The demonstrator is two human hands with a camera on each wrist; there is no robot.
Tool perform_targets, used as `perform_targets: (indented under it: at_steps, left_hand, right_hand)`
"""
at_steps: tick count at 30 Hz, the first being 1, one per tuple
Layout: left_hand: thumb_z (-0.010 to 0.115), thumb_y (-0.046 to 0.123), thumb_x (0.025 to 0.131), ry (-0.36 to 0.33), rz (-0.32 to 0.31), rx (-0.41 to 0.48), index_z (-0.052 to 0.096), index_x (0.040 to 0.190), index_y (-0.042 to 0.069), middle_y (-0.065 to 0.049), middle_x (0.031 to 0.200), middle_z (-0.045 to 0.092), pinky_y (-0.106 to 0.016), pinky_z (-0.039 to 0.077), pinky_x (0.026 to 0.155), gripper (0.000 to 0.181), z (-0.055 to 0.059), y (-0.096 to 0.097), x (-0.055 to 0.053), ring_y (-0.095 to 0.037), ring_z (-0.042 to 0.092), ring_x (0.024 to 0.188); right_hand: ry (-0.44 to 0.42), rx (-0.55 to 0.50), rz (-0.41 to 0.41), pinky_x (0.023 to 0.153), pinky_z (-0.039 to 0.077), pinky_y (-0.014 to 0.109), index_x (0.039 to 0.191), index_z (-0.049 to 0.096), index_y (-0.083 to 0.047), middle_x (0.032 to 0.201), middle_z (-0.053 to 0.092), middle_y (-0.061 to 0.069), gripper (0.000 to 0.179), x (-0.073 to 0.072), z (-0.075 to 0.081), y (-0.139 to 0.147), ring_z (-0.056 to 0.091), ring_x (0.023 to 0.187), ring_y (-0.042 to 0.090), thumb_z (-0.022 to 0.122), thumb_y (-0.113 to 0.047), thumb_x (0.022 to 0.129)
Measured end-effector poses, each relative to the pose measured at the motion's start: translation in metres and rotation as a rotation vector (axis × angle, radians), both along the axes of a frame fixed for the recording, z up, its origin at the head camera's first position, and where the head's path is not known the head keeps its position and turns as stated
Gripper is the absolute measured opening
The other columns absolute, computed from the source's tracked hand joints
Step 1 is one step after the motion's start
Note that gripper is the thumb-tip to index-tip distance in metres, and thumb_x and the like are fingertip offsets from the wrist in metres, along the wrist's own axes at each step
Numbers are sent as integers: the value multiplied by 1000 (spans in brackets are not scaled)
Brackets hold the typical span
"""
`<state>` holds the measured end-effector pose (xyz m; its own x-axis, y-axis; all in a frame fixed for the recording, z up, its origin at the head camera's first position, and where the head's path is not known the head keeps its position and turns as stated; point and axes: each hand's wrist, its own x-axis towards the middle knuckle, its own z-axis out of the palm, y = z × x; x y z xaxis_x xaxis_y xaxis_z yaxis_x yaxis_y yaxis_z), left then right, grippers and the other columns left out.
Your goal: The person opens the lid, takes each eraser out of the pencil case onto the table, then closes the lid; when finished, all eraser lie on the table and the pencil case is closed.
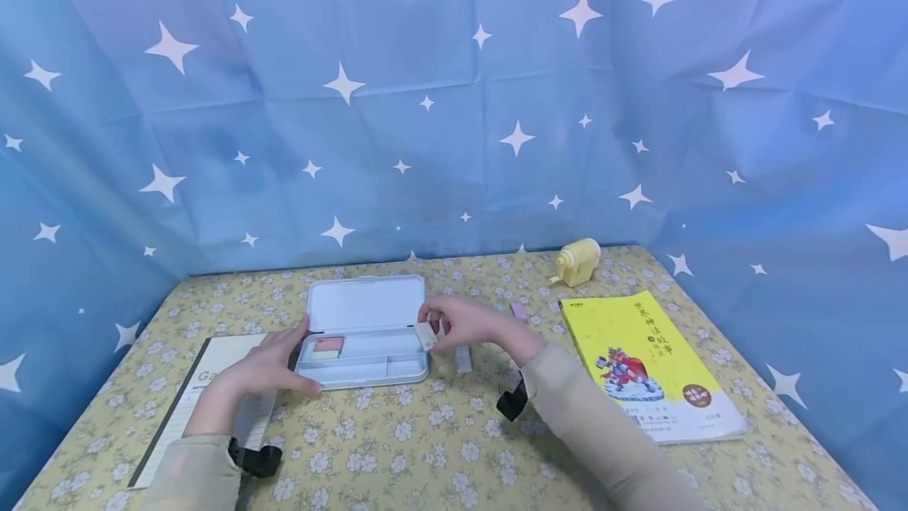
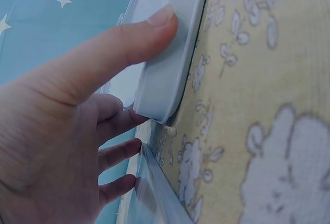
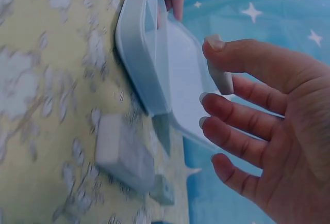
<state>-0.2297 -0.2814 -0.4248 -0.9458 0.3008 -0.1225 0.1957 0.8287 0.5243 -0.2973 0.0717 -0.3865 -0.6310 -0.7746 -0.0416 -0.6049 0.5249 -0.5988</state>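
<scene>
A white pencil case lies with its lid raised. Its back compartment holds a pink eraser and a pale yellow-green eraser. My left hand grips the case's left end; in the left wrist view the thumb presses on the front wall and the fingers reach behind. Over the right end of the case, my right hand pinches a whitish eraser between thumb and fingertips. On the cloth to the right of the case lies another pale eraser, not touched by my right hand.
A notebook lies partly under my left forearm. To the right are a yellow book and a yellow sharpener-like device with a crank. A purple eraser sits beyond my right wrist. Starry blue cloth hangs behind the table.
</scene>
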Motion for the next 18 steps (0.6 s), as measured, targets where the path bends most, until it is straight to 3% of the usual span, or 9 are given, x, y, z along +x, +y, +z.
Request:
perform_targets:
  at_steps: [7, 18]
  left_hand:
    - [84, 51, 67, -3, -1, -15, 11, 153, -4, -32, 153, 19, -73, 22, 98, 125, 2, 2, 1, -56, 16, 135]
    - [83, 50, 67, -10, 4, -13, 10, 152, -5, -33, 153, 18, -74, 21, 99, 125, 3, 2, 3, -57, 15, 135]
  right_hand:
    - [29, -10, 24, 66, 47, 29, 115, 59, -16, 90, 61, -2, 41, 2, -5, 21, 54, 68, 10, 80, -21, 80]
    - [7, -58, -96, 66, 48, 33, 109, 60, -18, 86, 60, -2, 39, 8, -13, 52, 55, 73, 13, 82, -23, 77]
